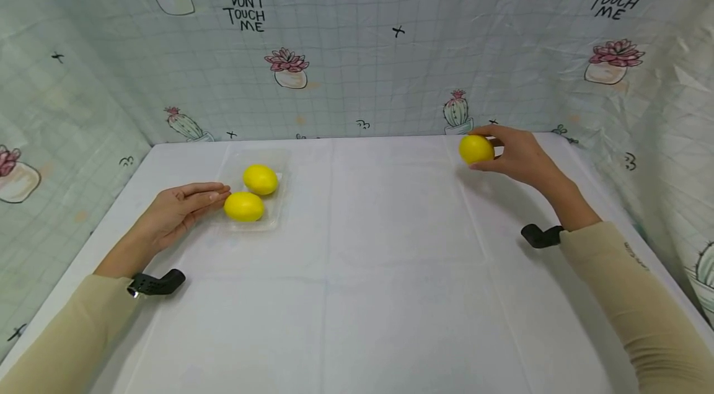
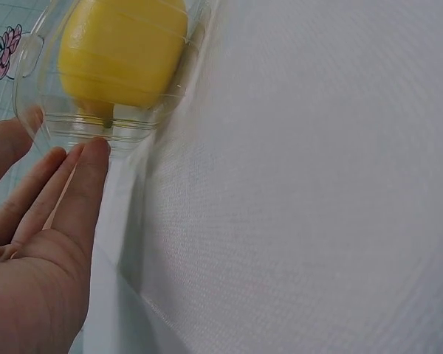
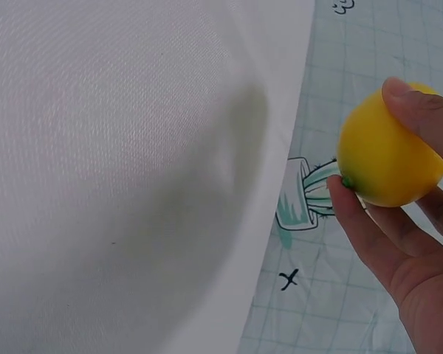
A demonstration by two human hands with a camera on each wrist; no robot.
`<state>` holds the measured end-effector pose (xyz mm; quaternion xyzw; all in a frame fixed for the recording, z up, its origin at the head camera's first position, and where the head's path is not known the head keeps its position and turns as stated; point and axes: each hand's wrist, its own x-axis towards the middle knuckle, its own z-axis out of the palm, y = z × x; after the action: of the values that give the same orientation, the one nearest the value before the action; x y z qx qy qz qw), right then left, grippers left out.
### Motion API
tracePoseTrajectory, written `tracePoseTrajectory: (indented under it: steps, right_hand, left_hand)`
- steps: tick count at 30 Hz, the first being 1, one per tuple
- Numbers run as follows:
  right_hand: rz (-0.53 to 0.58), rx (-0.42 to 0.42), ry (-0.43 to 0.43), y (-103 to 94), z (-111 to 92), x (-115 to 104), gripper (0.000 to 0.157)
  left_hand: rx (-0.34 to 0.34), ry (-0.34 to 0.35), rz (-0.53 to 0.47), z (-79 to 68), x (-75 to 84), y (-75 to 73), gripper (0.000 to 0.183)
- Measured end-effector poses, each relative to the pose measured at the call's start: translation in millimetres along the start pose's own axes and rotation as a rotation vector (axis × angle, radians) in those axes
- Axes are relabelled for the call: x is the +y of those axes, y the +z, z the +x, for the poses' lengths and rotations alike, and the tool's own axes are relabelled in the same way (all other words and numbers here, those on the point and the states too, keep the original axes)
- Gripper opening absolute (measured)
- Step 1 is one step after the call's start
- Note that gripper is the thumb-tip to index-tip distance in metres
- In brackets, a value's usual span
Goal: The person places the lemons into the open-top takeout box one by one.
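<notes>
My right hand (image 1: 521, 157) grips a yellow lemon (image 1: 476, 150) between thumb and fingers near the table's far right, and the shadow lies apart below it. In the right wrist view that lemon (image 3: 384, 151) shows a small green tip by a fingertip. On the left stands a clear plastic tray (image 1: 256, 226) bearing two more lemons, one farther back (image 1: 260, 179) and one nearer (image 1: 243, 207). Beside its left edge is my left hand (image 1: 174, 211), fingers nearly straight. Their fingertips (image 2: 97, 147) are right at the tray's rim in the left wrist view.
A white cloth (image 1: 390, 258) with fold creases covers the table. Behind it hangs a grid-patterned curtain (image 1: 357, 59) with cactus drawings, which also runs along both sides. Each wrist wears a black strap-on camera, one on the left (image 1: 158, 282) and one on the right (image 1: 541, 236).
</notes>
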<state>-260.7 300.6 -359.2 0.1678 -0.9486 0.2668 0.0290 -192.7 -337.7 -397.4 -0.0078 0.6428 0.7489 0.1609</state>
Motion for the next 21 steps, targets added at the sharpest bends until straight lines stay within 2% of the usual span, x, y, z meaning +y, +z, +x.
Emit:
tracePoseTrajectory:
  steps: [12,21]
  right_hand:
    - [0.020,0.029,-0.052,0.8,-2,-15,0.064]
    - [0.025,0.016,-0.103,0.6,-4,-21,0.064]
  left_hand:
    - [0.003,0.000,-0.011,-0.1,-0.7,-1.3,0.030]
    - [0.008,-0.002,0.014,-1.1,0.3,1.0,0.035]
